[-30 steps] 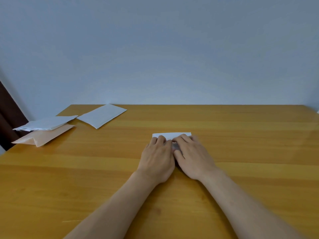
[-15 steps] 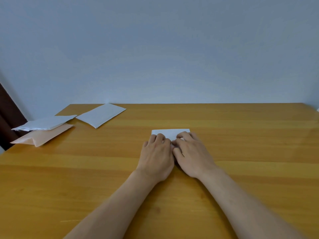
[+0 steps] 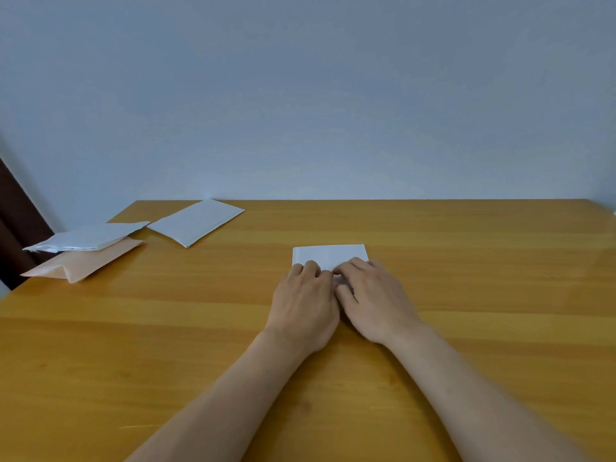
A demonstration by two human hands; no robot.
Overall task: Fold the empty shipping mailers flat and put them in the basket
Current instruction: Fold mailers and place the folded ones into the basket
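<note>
Mailer (image 3: 330,255) lies folded mid-table (image 3: 466,295), under our left hand (image 3: 303,305) and right hand (image 3: 376,301), both pressing down, gripping nothing. Lifting off too soon, we judge, lets the fold spring open; no basket shows near the table.

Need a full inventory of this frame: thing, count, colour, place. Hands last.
folded mailer: 1, white, table centre, near part under both hands
flat mailer: 1, white, far left of table, lying alone
silvery mailer: 1, white-silver, far-left corner, on top of the peach mailer
peach mailer: 1, peach, far-left corner, bottom of that pile
table: 1, yellow-brown wood, lower half of view
wall: 1, pale grey-blue, behind table
dark panel: 1, dark brown, left edge, unidentifiable
basket: 0 in view
left hand: 1, bent fingers on folded mailer
right hand: 1, same, beside the left
</note>
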